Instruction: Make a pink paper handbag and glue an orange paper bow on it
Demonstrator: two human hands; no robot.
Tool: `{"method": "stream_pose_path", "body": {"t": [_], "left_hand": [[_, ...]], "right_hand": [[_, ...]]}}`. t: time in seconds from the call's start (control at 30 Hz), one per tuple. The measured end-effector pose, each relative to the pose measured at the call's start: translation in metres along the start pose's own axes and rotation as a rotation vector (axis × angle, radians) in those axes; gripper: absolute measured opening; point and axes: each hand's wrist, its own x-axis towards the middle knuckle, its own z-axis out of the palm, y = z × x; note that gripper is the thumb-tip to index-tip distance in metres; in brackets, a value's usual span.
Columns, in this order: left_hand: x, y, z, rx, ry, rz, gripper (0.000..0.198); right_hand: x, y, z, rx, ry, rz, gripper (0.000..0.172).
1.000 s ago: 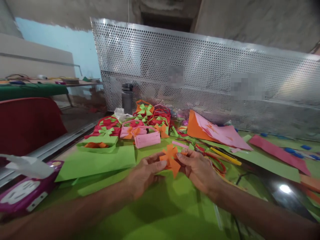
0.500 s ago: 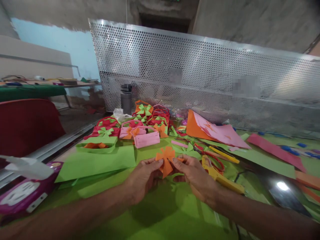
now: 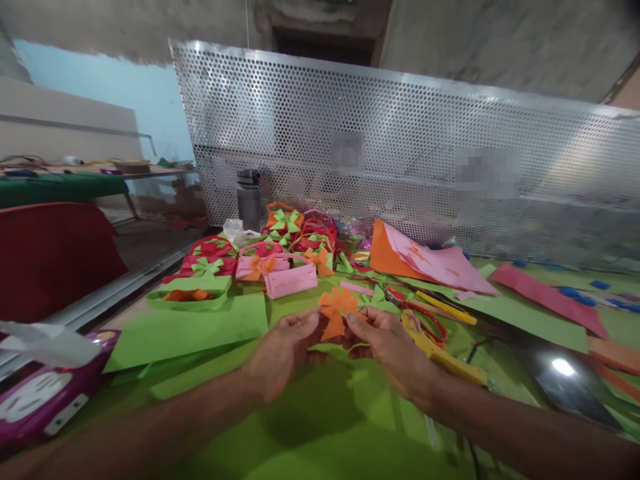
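Note:
An orange bow (image 3: pixel 333 312), cut from felt-like sheet, is held up above the green table between my two hands. My right hand (image 3: pixel 387 340) pinches its right side with thumb and fingers. At the bow's left edge, my left hand (image 3: pixel 285 350) has its thumb and curled fingers closed on it; the exact contact is partly hidden. Just beyond the bow lies a small pink handbag (image 3: pixel 293 281) with a handle. A light green bow (image 3: pixel 383 301) rests behind my right hand.
Small handbags with bows, including a red one (image 3: pixel 207 267), crowd the back beside a bottle (image 3: pixel 249 200). Right of my hand lie a yellow glue gun (image 3: pixel 445 353), red-handled scissors (image 3: pixel 434 327) and a yellow cutter (image 3: pixel 447 308). Green sheets (image 3: pixel 195 330) and a purple tissue box (image 3: pixel 55 393) sit left.
The orange bow has turned and tilted a little in my fingers, rising slightly. My left thumb has slid outward to its left edge. The view has shifted slightly.

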Motion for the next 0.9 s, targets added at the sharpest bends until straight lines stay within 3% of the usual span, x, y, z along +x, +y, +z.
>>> {"method": "stream_pose_path", "body": {"t": [0.13, 0.3, 0.57, 0.9], "left_hand": [[0.001, -0.002, -0.002, -0.041, -0.003, 0.026, 0.022], [0.004, -0.003, -0.005, -0.119, 0.161, -0.007, 0.03], [0.008, 0.0, -0.01, -0.085, -0.065, -0.019, 0.023], [0.007, -0.004, -0.008, -0.028, 0.092, -0.043, 0.02]], "right_hand": [[-0.002, -0.002, -0.001, 0.009, -0.048, -0.021, 0.032], [-0.006, -0.003, -0.002, -0.008, -0.071, -0.05, 0.03], [-0.009, -0.003, -0.005, -0.062, -0.152, -0.035, 0.032], [-0.01, -0.005, -0.008, -0.21, -0.167, -0.024, 0.024]]}}
